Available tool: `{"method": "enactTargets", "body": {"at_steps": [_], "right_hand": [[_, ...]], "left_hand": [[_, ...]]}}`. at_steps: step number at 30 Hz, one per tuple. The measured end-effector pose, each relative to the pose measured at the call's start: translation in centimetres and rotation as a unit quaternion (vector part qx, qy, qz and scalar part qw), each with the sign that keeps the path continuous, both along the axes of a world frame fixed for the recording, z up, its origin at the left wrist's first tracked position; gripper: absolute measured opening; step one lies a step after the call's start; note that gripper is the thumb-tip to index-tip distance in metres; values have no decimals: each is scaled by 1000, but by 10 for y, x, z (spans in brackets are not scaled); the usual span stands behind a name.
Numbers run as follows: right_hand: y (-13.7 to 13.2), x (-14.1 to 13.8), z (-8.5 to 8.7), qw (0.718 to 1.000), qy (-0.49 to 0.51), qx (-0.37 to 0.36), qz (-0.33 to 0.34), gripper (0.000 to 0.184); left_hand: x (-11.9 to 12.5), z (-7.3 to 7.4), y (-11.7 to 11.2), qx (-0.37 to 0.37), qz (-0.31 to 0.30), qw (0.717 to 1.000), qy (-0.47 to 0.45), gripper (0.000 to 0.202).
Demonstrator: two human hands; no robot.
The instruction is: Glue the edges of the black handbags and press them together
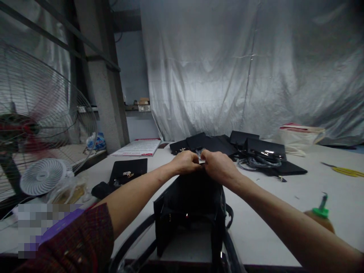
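A black handbag [187, 193] stands on the white table in front of me, its near side gaping and the pale tabletop showing through its lower part. Dark strap handles [136, 239] curve out at both sides of it. My left hand [186, 162] pinches the bag's top far edge from the left. Close beside it, my right hand [217, 165] grips the same edge with fingers closed. The fingertips of both hands nearly meet, and what lies right between them is partly hidden.
More black bag pieces [264, 151] with metal clasps lie at the back, another bag [127, 172] at left. Yellow-handled scissors [348, 171], a green-capped glue bottle [321, 214] and a cream cloth bag [298, 138] are at right. A small white fan [42, 176] and a large caged fan [36, 113] stand left.
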State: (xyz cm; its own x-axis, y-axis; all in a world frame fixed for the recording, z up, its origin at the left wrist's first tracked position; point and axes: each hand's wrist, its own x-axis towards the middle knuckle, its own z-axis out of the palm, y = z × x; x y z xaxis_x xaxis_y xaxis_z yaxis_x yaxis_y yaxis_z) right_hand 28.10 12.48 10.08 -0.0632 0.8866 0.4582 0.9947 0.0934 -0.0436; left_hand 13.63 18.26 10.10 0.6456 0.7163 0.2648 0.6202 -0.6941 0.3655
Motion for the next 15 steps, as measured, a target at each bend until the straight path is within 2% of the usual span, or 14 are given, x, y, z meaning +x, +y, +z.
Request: {"method": "enactTargets", "body": {"at_steps": [3,5,7,9,12,15], "right_hand": [[-2,3,0,996,60,58,26,16],[-8,10,-3,978,163,115,60,16],[-18,18,-9,953,258,137,83,22],[-29,25,-19,940,311,111,89,32],[-42,26,-37,930,351,32,107,47],[-42,22,-54,918,370,-40,134,61]], "left_hand": [[-4,9,-5,77,77,994,31,20],[-19,15,-9,82,123,989,27,18],[-40,18,-13,70,168,983,13,18],[-62,16,-15,64,221,973,8,19],[-84,7,-15,55,288,956,24,18],[-91,1,-13,40,297,952,61,15]]}}
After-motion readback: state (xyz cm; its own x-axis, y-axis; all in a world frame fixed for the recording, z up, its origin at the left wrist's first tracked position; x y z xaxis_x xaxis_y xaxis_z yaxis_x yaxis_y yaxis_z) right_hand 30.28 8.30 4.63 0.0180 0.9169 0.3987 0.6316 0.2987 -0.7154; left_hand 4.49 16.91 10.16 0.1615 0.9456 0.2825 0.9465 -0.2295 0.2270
